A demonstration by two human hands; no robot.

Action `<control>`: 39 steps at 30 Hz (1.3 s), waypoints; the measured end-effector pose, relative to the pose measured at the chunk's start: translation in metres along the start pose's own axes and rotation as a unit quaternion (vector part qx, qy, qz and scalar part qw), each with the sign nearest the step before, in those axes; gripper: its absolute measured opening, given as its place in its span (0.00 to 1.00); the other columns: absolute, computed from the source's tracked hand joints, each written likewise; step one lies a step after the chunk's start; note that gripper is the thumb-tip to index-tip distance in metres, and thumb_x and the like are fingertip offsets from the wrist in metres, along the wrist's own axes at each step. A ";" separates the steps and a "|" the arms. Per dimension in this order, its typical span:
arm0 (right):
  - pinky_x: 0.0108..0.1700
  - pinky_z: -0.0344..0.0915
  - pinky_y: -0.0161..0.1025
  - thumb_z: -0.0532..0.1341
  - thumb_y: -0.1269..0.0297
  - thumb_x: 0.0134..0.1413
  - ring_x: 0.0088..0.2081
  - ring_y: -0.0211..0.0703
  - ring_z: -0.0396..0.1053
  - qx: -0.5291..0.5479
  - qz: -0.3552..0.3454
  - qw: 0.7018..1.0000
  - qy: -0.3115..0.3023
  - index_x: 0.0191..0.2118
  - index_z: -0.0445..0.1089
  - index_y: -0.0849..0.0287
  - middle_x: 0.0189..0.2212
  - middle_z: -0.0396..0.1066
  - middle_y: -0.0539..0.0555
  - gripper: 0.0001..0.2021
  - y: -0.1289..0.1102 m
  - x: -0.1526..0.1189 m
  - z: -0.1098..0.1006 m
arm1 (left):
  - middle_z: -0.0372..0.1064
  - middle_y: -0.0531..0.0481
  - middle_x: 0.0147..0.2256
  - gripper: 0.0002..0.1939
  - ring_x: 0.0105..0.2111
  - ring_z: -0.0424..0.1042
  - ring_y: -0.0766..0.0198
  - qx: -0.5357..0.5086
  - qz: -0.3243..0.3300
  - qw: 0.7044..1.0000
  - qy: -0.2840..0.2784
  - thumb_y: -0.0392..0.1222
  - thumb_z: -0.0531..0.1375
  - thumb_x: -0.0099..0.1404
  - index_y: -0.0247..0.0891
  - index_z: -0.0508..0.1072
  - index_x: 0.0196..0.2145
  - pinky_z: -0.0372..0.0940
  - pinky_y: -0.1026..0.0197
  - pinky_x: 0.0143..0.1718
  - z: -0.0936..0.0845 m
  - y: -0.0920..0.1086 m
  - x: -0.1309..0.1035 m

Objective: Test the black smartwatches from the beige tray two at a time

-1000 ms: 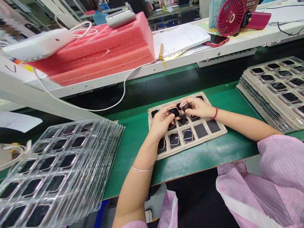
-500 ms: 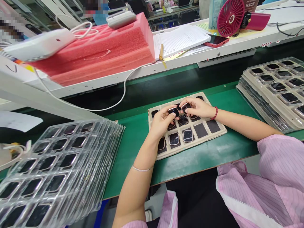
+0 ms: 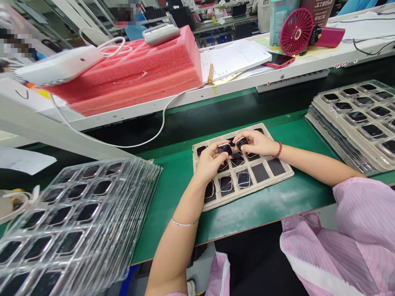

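My left hand (image 3: 212, 158) pinches a watch case (image 3: 225, 149), a rounded square with a dark glass face and a pale gold rim. Close beside it, my right hand (image 3: 257, 143) grips a second watch case (image 3: 241, 142) of the same look, tilted. Both are held just above a beige tray (image 3: 268, 177) with dark-lined square pockets. Several more watch cases lie in it, among them one (image 3: 243, 179) in the front row and one (image 3: 237, 159) behind, partly covered by my fingers. Two pockets at the front right hold only their dark lining.
At the left rises a tall stack of clear plastic trays (image 3: 123, 222) with dark-faced pieces. Another tray stack (image 3: 348, 127) stands at the right. Behind, a white shelf (image 3: 185, 98) carries red foam (image 3: 132, 74), papers (image 3: 234, 57), a phone (image 3: 279, 60) and a magenta fan (image 3: 296, 33). A white cable (image 3: 163, 119) droops below it.
The view has tilted slightly, so the shelf sits a little lower in the picture. Both hands keep hold of their watch cases over the tray, with only small finger and angle shifts.
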State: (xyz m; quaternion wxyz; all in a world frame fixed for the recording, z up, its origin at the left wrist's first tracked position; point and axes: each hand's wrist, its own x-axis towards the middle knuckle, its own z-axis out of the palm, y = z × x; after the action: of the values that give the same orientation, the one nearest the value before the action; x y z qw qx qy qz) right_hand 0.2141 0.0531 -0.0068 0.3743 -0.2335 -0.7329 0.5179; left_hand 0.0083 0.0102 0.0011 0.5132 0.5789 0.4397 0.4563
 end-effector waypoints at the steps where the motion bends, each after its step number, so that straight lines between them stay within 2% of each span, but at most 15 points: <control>1: 0.30 0.68 0.32 0.59 0.73 0.47 0.32 0.38 0.70 -0.003 -0.015 1.000 0.001 0.42 0.66 0.63 0.35 0.71 0.54 0.13 0.000 0.000 0.000 | 0.75 0.44 0.39 0.20 0.31 0.74 0.62 -0.007 -0.002 1.000 -0.006 0.36 0.64 0.54 0.37 0.73 0.46 0.62 0.68 0.22 0.000 0.000 0.000; 5: 0.33 0.67 0.33 0.58 0.73 0.45 0.34 0.40 0.70 -0.038 -0.033 0.999 0.014 0.41 0.67 0.63 0.33 0.71 0.53 0.13 0.001 0.001 0.001 | 0.75 0.45 0.37 0.19 0.30 0.74 0.62 -0.001 0.002 1.000 -0.009 0.35 0.63 0.55 0.37 0.74 0.46 0.62 0.68 0.23 0.000 -0.001 0.002; 12: 0.37 0.67 0.36 0.57 0.74 0.45 0.36 0.41 0.71 -0.034 -0.052 0.998 0.008 0.41 0.66 0.63 0.33 0.71 0.53 0.13 0.002 0.000 0.001 | 0.75 0.46 0.37 0.20 0.30 0.74 0.62 0.000 0.009 1.000 -0.001 0.33 0.61 0.55 0.37 0.73 0.46 0.62 0.68 0.23 -0.002 -0.003 0.003; 16: 0.37 0.66 0.35 0.57 0.74 0.44 0.38 0.42 0.70 -0.060 -0.061 0.996 0.018 0.41 0.66 0.63 0.36 0.70 0.54 0.15 0.001 0.000 0.002 | 0.74 0.46 0.40 0.22 0.31 0.74 0.62 -0.011 0.004 1.000 0.002 0.31 0.61 0.51 0.38 0.73 0.46 0.62 0.68 0.23 -0.001 -0.002 0.002; 21: 0.34 0.64 0.32 0.56 0.75 0.43 0.37 0.41 0.69 -0.106 -0.066 0.992 0.029 0.43 0.67 0.64 0.38 0.70 0.55 0.17 0.001 0.000 0.002 | 0.74 0.46 0.41 0.23 0.32 0.74 0.63 -0.008 -0.001 1.000 -0.004 0.31 0.61 0.52 0.38 0.72 0.47 0.62 0.69 0.24 0.001 -0.003 0.003; 23: 0.35 0.64 0.32 0.56 0.75 0.43 0.37 0.40 0.69 -0.121 -0.066 0.990 0.030 0.43 0.67 0.64 0.37 0.71 0.55 0.16 0.001 0.000 0.002 | 0.73 0.46 0.40 0.26 0.31 0.74 0.64 -0.029 -0.012 1.000 0.001 0.30 0.62 0.51 0.37 0.70 0.49 0.62 0.70 0.23 0.000 -0.003 0.004; 26: 0.36 0.65 0.34 0.56 0.75 0.44 0.36 0.40 0.69 -0.112 -0.059 0.991 0.035 0.43 0.67 0.64 0.36 0.71 0.55 0.16 0.001 0.000 0.003 | 0.73 0.47 0.37 0.31 0.26 0.71 0.69 -0.121 -0.055 0.991 -0.005 0.30 0.66 0.48 0.37 0.66 0.51 0.60 0.73 0.20 -0.004 0.006 0.004; 28: 0.35 0.66 0.34 0.56 0.74 0.46 0.35 0.40 0.69 -0.083 -0.045 0.995 0.040 0.43 0.66 0.65 0.35 0.71 0.55 0.15 0.002 0.000 0.003 | 0.71 0.48 0.36 0.28 0.20 0.67 0.75 -0.201 -0.072 0.976 -0.050 0.32 0.68 0.50 0.36 0.67 0.49 0.58 0.75 0.17 -0.007 0.021 -0.004; 30: 0.33 0.66 0.34 0.57 0.72 0.47 0.34 0.39 0.69 -0.048 -0.023 0.998 0.038 0.43 0.65 0.64 0.34 0.71 0.55 0.15 0.003 -0.001 0.003 | 0.70 0.49 0.33 0.25 0.15 0.61 0.80 -0.275 -0.054 0.950 -0.141 0.38 0.69 0.53 0.35 0.68 0.48 0.53 0.77 0.12 -0.005 0.042 -0.023; 32: 0.31 0.66 0.33 0.57 0.72 0.47 0.32 0.38 0.69 -0.023 0.003 0.999 0.034 0.44 0.65 0.64 0.34 0.70 0.55 0.15 0.004 -0.001 0.003 | 0.68 0.52 0.27 0.26 0.11 0.57 0.79 -0.338 -0.017 0.904 -0.260 0.43 0.68 0.55 0.37 0.68 0.50 0.52 0.77 0.10 0.004 0.065 -0.051; 34: 0.28 0.65 0.31 0.58 0.72 0.46 0.30 0.37 0.68 -0.009 0.028 0.999 0.035 0.44 0.65 0.63 0.34 0.71 0.55 0.15 0.004 -0.002 0.003 | 0.65 0.55 0.23 0.25 0.11 0.59 0.76 -0.382 -0.006 0.850 -0.363 0.45 0.68 0.56 0.40 0.68 0.50 0.58 0.75 0.12 0.018 0.086 -0.081; 36: 0.26 0.66 0.30 0.59 0.72 0.47 0.29 0.36 0.67 -0.001 0.048 0.998 0.037 0.44 0.65 0.63 0.34 0.71 0.55 0.16 0.004 -0.003 0.003 | 0.64 0.56 0.21 0.24 0.13 0.61 0.75 -0.412 -0.007 0.821 -0.395 0.45 0.68 0.55 0.41 0.69 0.49 0.62 0.74 0.16 0.030 0.102 -0.103; 39: 0.25 0.67 0.29 0.60 0.69 0.50 0.27 0.35 0.68 0.031 0.078 0.996 0.035 0.45 0.66 0.63 0.35 0.72 0.56 0.14 0.003 -0.001 0.001 | 0.65 0.54 0.24 0.26 0.17 0.66 0.74 -0.396 -0.021 0.807 -0.438 0.46 0.70 0.52 0.41 0.71 0.48 0.66 0.72 0.23 0.039 0.111 -0.119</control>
State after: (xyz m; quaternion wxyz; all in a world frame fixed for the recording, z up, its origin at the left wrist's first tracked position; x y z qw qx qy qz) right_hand 0.2143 0.0531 -0.0104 0.3653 -0.2960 -0.6829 0.5591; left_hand 0.0275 -0.1228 0.0997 0.8453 0.4544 -0.0383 0.2783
